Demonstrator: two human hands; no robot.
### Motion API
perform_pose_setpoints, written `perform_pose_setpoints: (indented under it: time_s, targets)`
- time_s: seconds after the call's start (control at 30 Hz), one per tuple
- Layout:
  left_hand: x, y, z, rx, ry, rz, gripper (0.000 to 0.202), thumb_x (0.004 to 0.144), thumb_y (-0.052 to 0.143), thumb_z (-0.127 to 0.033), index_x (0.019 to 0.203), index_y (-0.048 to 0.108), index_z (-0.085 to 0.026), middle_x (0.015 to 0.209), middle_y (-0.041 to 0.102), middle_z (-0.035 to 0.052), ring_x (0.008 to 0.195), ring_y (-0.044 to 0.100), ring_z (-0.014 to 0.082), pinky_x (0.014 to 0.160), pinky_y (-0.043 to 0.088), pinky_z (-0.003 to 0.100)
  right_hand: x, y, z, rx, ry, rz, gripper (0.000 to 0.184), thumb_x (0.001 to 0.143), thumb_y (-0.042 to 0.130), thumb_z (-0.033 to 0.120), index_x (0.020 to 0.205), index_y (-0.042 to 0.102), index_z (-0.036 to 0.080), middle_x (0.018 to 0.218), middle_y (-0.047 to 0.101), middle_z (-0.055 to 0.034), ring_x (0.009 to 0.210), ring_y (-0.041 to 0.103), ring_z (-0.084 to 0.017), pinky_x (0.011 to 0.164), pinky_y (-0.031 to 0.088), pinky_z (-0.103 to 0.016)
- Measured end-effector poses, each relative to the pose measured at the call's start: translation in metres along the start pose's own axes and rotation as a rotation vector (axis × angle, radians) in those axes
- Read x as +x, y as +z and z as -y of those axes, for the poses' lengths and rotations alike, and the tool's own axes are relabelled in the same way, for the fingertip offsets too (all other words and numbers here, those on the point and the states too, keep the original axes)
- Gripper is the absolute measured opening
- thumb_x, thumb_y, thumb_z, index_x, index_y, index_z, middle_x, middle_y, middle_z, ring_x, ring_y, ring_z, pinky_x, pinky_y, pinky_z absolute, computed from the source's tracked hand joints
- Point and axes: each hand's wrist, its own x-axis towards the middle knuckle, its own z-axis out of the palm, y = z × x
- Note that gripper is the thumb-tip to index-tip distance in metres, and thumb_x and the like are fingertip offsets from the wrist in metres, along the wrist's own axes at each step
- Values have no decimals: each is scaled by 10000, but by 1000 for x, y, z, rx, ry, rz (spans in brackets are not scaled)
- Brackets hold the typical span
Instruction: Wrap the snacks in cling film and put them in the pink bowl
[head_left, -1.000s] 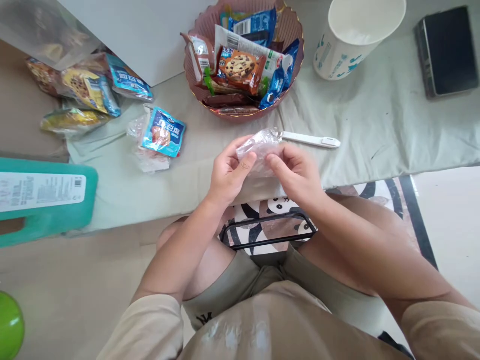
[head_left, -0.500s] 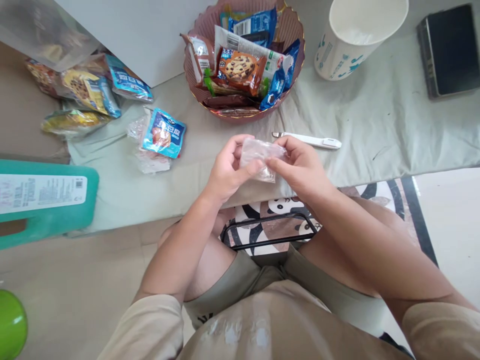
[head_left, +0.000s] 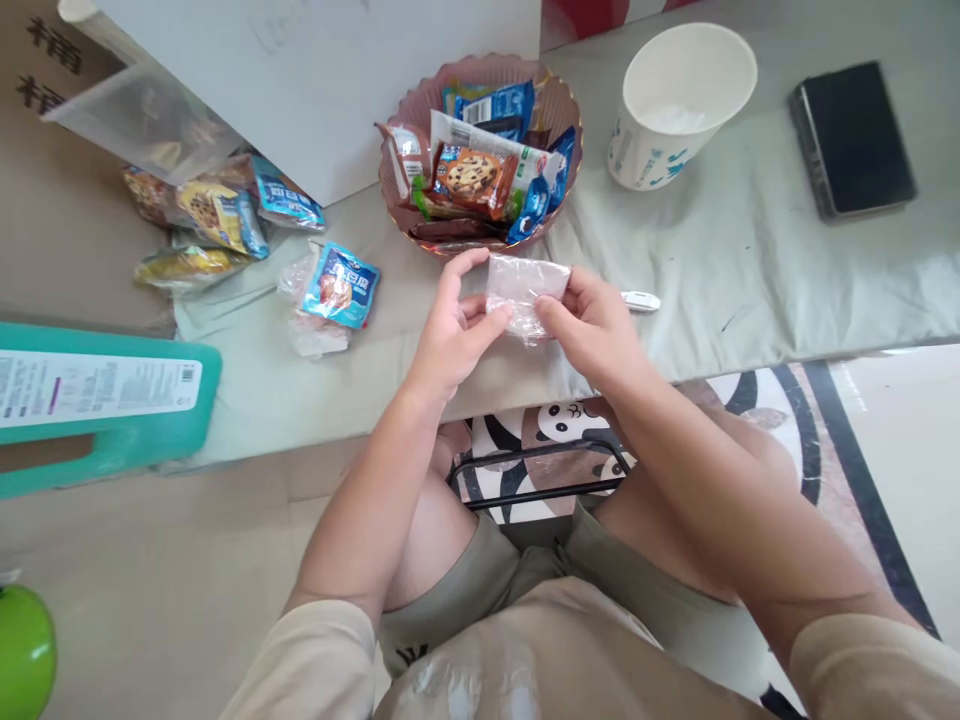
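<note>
A small clear plastic bag (head_left: 528, 283) is stretched between my two hands above the table's front part. My left hand (head_left: 461, 325) pinches its left side with the thumb in front. At the bag's right side, my right hand (head_left: 592, 320) grips it between thumb and fingers. Whether anything lies inside the bag, I cannot tell. Behind my right hand, the white handle of a utility knife or similar tool (head_left: 642, 301) shows in part. A pink ribbed bowl (head_left: 390, 190) of wrapped snacks, with a cookie packet (head_left: 474, 180) on top, stands just beyond my hands.
To the left lie a blue snack packet (head_left: 341, 285) on crumpled plastic, more snack packets (head_left: 217, 215) and a green jug (head_left: 202, 400). A paper cup (head_left: 652, 150) and a black boxy device (head_left: 855, 140) stand at the back right. A white board (head_left: 337, 100) is behind.
The bag is spread flatter and wider between my hands, and my left index finger has lifted. The white tool is more covered by my right hand. The camera view has shifted.
</note>
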Motion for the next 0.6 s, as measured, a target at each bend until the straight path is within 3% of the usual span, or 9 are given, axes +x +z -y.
perform_pose_setpoints:
  time_s: [0.2, 0.3, 0.4, 0.47, 0.5, 0.53, 0.6]
  targets:
    - [12, 18, -11, 25, 112, -40, 576, 859, 780, -494, 1318, 464, -349, 834, 693, -40, 702, 707, 134, 689, 596, 288, 3, -18, 22, 37, 5, -78, 218, 867, 716, 313, 909, 509, 257, 543, 546, 108, 449, 530, -88, 488, 444, -242]
    - [7, 25, -14, -17, 207, -80, 474, 861, 796, -460, 1200, 483, -352, 796, 660, -72, 667, 674, 101, 653, 561, 251, 5, -37, 35, 75, -24, -123, 252, 882, 719, 329, 940, 482, 267, 577, 549, 106, 459, 535, -79, 493, 422, -230]
    - [13, 30, -26, -88, 204, -179, 403, 840, 835, -350, 1089, 518, -347, 770, 646, -89, 636, 622, 79, 587, 501, 224, 12, -60, 40, 121, -66, -185, 249, 899, 704, 383, 936, 485, 269, 659, 568, 81, 480, 525, -70, 483, 398, -230]
    - [37, 34, -41, -86, 198, -228, 356, 830, 827, -250, 1035, 547, -328, 774, 639, -81, 648, 601, 79, 554, 455, 214, 19, -75, 40, 151, -77, -249, 258, 909, 680, 437, 910, 485, 268, 666, 543, 69, 489, 506, -75, 470, 378, -236]
    - [58, 38, -51, -51, 284, -207, 347, 810, 817, -198, 1007, 555, -311, 743, 614, -78, 617, 574, 73, 518, 417, 204, 23, -82, 39, 166, -81, -284, 272, 914, 664, 466, 892, 480, 267, 663, 526, 63, 492, 494, -79, 466, 370, -240]
    - [83, 44, -62, 20, 350, -111, 367, 809, 781, -125, 1023, 546, -308, 727, 575, -76, 604, 556, 70, 519, 413, 202, 28, -88, 38, 180, -85, -316, 288, 918, 649, 490, 874, 473, 266, 660, 511, 57, 496, 485, -83, 465, 364, -244]
    - [142, 59, -86, 261, 498, 59, 433, 774, 677, 0, 1071, 525, -275, 923, 595, -53, 638, 563, 46, 552, 444, 191, 36, -98, 37, 218, -96, -367, 308, 921, 631, 510, 847, 459, 264, 660, 491, 48, 500, 462, -88, 465, 357, -250]
